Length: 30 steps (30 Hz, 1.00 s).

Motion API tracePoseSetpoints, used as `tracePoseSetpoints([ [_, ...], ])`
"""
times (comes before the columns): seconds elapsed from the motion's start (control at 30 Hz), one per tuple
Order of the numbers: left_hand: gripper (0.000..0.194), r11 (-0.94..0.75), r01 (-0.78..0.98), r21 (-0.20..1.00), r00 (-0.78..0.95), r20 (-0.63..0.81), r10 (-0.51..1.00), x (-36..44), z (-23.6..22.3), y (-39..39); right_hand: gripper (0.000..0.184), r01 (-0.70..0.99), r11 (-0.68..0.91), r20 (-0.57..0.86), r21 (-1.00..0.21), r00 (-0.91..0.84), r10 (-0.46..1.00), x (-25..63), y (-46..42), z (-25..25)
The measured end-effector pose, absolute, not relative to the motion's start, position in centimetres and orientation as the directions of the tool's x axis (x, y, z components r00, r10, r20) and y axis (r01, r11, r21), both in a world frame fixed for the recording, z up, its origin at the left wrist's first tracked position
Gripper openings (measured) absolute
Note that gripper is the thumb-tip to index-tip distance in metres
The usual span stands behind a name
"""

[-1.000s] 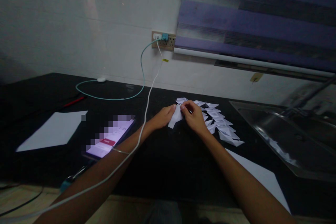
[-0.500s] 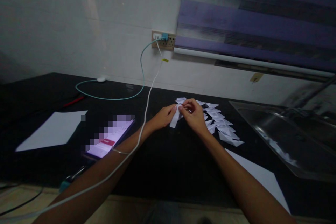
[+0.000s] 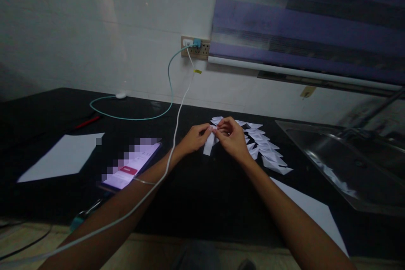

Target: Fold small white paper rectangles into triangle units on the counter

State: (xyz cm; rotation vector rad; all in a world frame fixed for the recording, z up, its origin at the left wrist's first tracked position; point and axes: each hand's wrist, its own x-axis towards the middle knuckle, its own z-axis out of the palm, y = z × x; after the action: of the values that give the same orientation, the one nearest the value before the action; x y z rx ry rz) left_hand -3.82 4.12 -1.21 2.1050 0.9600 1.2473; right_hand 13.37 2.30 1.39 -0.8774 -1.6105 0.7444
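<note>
A small folded strip of white paper [image 3: 208, 145] is pinched between my two hands over the dark counter. My left hand [image 3: 196, 138] grips its upper left edge with thumb and finger. From the other side my right hand [image 3: 232, 137] holds the top of the strip, its fingers curled and partly hiding the folds. Just behind and to the right lie several folded white paper pieces [image 3: 265, 145], pointed and overlapping in rows. Some of them are covered by my right hand.
A lit phone [image 3: 133, 168] lies left of my left forearm. White sheets rest at far left [image 3: 61, 158] and beside my right forearm [image 3: 310, 206]. A white cable [image 3: 175, 135] hangs across my left arm. The steel sink [image 3: 344, 168] is at right.
My fingers have shifted slightly at the top of the paper strip, and the left hand's grip sits a little further left. The whole view has moved slightly; the other things stay in place.
</note>
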Motion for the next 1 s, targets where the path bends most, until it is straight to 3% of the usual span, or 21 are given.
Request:
tracePoseSetpoints([
  [0.37,0.042,-0.595,0.384,0.706,0.313,0.507,0.803,-3.62,-1.54,4.21,0.019,0.257,0.544,0.551,-0.799,-0.05,0.833,13.41,2.7,0.8],
  [0.53,0.048,-0.563,0.37,0.739,0.362,0.444,0.82,-3.57,-1.63,4.18,0.017,0.163,0.54,0.541,-0.825,-0.044,0.84,13.37,2.86,0.82],
  [0.87,0.044,-0.617,0.457,0.64,0.418,0.458,0.784,-3.59,-1.9,4.55,0.021,0.115,0.515,0.519,-0.849,0.001,0.855,12.87,2.73,0.87],
  [1.0,0.043,-0.574,0.401,0.714,0.385,0.438,0.812,-3.47,-1.76,4.31,0.019,0.098,0.523,0.526,-0.847,-0.001,0.851,12.94,2.87,0.66],
])
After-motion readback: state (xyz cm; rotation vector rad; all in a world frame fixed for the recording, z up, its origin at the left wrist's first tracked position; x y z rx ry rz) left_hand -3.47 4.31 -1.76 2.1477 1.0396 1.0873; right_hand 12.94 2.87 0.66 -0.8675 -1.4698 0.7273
